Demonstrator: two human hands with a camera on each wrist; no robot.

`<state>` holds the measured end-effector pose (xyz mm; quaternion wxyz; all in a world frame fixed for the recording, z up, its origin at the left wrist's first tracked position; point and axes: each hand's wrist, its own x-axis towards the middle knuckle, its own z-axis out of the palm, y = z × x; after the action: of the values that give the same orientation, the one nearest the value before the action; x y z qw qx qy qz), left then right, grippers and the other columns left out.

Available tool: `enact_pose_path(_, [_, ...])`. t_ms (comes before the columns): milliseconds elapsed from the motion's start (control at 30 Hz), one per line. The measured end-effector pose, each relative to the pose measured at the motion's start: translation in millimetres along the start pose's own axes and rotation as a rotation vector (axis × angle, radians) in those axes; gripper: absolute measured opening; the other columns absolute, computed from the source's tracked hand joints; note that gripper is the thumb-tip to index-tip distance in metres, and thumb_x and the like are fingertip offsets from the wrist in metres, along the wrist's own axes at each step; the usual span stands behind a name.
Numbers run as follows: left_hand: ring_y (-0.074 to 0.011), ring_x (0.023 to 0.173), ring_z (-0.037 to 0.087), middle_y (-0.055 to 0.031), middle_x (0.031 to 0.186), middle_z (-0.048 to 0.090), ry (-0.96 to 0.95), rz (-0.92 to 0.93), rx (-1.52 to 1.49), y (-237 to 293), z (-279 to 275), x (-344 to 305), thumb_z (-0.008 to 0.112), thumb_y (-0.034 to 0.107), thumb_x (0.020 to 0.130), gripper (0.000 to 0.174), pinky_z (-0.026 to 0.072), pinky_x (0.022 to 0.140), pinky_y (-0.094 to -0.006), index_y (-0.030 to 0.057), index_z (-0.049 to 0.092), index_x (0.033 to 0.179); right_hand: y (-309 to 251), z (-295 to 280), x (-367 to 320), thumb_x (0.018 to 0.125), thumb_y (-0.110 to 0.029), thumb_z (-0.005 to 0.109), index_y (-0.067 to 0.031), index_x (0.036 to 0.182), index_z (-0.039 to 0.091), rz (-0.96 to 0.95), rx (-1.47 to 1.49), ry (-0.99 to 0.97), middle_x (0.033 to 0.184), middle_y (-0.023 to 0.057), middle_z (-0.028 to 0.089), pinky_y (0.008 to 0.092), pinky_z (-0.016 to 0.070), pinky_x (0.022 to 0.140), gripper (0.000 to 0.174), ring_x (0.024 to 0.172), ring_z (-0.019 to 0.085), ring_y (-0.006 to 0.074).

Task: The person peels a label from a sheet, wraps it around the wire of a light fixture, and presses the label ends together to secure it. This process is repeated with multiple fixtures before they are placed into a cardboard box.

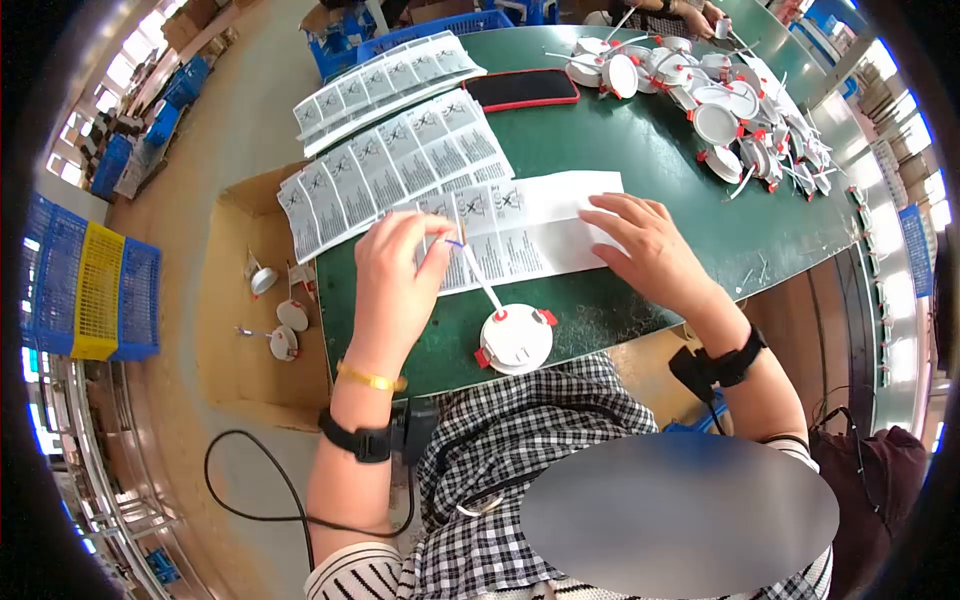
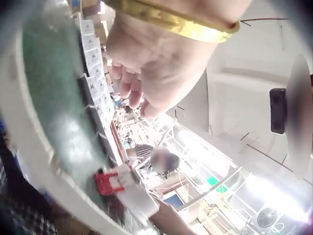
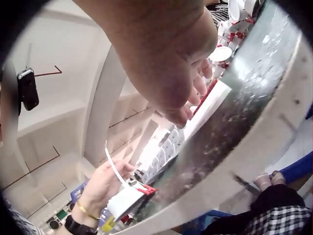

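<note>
A round white lamp [image 1: 517, 338] with red clips stands near the table's front edge, its white cable [image 1: 482, 277] rising up and left. The left hand [image 1: 397, 280] pinches the blue and brown wire ends at the cable's tip between thumb and forefinger. The right hand [image 1: 645, 250] is held over the blank right end of a printed label sheet [image 1: 520, 225], fingers relaxed and apart. In the left wrist view the lamp [image 2: 134, 193] shows edge-on below the left hand [image 2: 159, 63]. The right wrist view has the lamp [image 3: 126, 199] beyond the right hand [image 3: 166, 68].
More label sheets [image 1: 395, 165] and a red-edged phone [image 1: 521, 89] lie at the back left. A heap of lamps [image 1: 715, 120] covers the back right. Left of the table stands a cardboard box [image 1: 235, 340] holding several lamps. Another person's hands [image 1: 700, 20] appear at the far side.
</note>
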<state>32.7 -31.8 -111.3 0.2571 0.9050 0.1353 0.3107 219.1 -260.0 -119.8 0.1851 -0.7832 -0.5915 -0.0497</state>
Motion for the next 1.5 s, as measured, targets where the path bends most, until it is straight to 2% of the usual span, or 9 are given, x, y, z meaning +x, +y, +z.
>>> enact_pose_path(100, [-0.0279,0.083,0.062,-0.0102,0.085,0.065,-0.097,0.064,0.001,-7.9,25.4,30.2,0.067,0.009,0.081,0.008,0.0469,0.075,-0.0376,0.0052,0.067,0.088,-7.0,14.3,24.5,0.084,-0.016,0.064,-0.0076,0.12,0.057,-0.026,0.038,0.033,0.127,0.0091,0.054,0.0389,0.0377,0.099,0.038,0.12,0.049,0.0248])
enact_pose_path(367, [-0.0254,0.093,0.058,-0.0044,0.092,0.063,-0.217,0.126,0.265,-15.8,67.2,53.2,0.067,0.015,0.079,0.015,0.0371,0.09,-0.04,0.0127,0.069,0.094,-9.6,43.0,36.5,0.082,-0.015,0.061,-0.0044,0.119,0.056,-0.049,0.0,0.045,0.128,0.008,0.051,0.0379,0.0387,0.097,0.039,0.124,0.044,0.0236])
enact_pose_path(800, [-0.027,0.088,0.06,-0.0032,0.084,0.064,-0.165,0.156,0.261,-3.7,71.3,61.3,0.068,0.011,0.075,0.007,0.0408,0.086,-0.04,0.0113,0.064,0.08,-8.5,47.1,33.3,0.083,-0.017,0.06,-0.0054,0.12,0.053,-0.041,0.043,0.049,0.128,0.0068,0.052,0.0381,0.0384,0.097,0.039,0.125,0.045,0.0229])
enact_pose_path(900, [-0.0227,0.084,0.061,-0.0037,0.084,0.064,-0.157,0.037,0.075,-1.8,50.8,59.3,0.066,0.009,0.077,0.005,0.0439,0.083,-0.0368,0.0101,0.064,0.081,-7.2,45.9,32.6,0.085,-0.018,0.06,-0.0057,0.123,0.052,-0.03,0.034,0.008,0.13,0.0074,0.051,0.0387,0.0371,0.099,0.041,0.127,0.044,0.0236])
enact_pose_path(1033, [-0.0098,0.083,0.058,-0.0026,0.085,0.063,-0.006,-0.368,-0.456,-12.3,6.9,45.1,0.065,0.011,0.085,0.011,0.0455,0.081,-0.0269,0.0021,0.062,0.09,-7.6,48.8,33.0,0.086,-0.022,0.058,-0.0061,0.12,0.053,-0.04,0.021,0.034,0.129,0.0073,0.052,0.0389,0.0375,0.098,0.038,0.126,0.044,0.0233])
enact_pose_path(1233, [-0.0088,0.081,0.055,0.0008,0.09,0.056,0.323,-0.461,-1.051,11.7,-75.5,16.5,0.06,0.009,0.089,0.008,0.0472,0.077,-0.0245,0.0067,0.056,0.096,-13.2,43.1,36.0,0.083,-0.018,0.063,-0.006,0.124,0.052,-0.073,0.079,0.065,0.131,0.0107,0.05,0.0401,0.0363,0.101,0.044,0.125,0.044,0.0264])
enact_pose_path(1367, [-0.0117,0.09,0.06,-0.0035,0.102,0.063,0.203,-0.438,-1.242,45.3,-84.8,-15.6,0.054,0.016,0.093,0.013,0.0478,0.08,-0.0271,0.008,0.054,0.103,-59.2,-9.9,25.1,0.088,-0.023,0.064,-0.006,0.131,0.048,0.023,0.543,0.231,0.127,0.0131,0.052,0.038,0.0403,0.098,0.049,0.121,0.048,0.0269])
enact_pose_path(1433, [-0.0106,0.086,0.058,0.0007,0.093,0.058,0.214,-0.544,-1.345,61.9,-75.7,-28.4,0.056,0.01,0.092,0.008,0.0489,0.079,-0.029,0.0078,0.056,0.099,-83.8,-24.1,16.7,0.09,-0.027,0.063,-0.0046,0.135,0.043,0.119,1.508,0.048,0.125,0.0115,0.052,0.0353,0.0411,0.097,0.053,0.119,0.048,0.0211])
enact_pose_path(1500, [-0.0109,0.086,0.058,0.0002,0.093,0.058,0.178,-0.538,-1.398,68.8,-62.2,-42.2,0.056,0.01,0.092,0.009,0.0496,0.079,-0.029,0.008,0.056,0.1,-93.4,-25.7,6.4,0.09,-0.029,0.063,-0.0019,0.134,0.042,0.108,1.594,0.023,0.116,0.0075,0.056,0.033,0.0426,0.096,0.055,0.107,0.055,0.017])
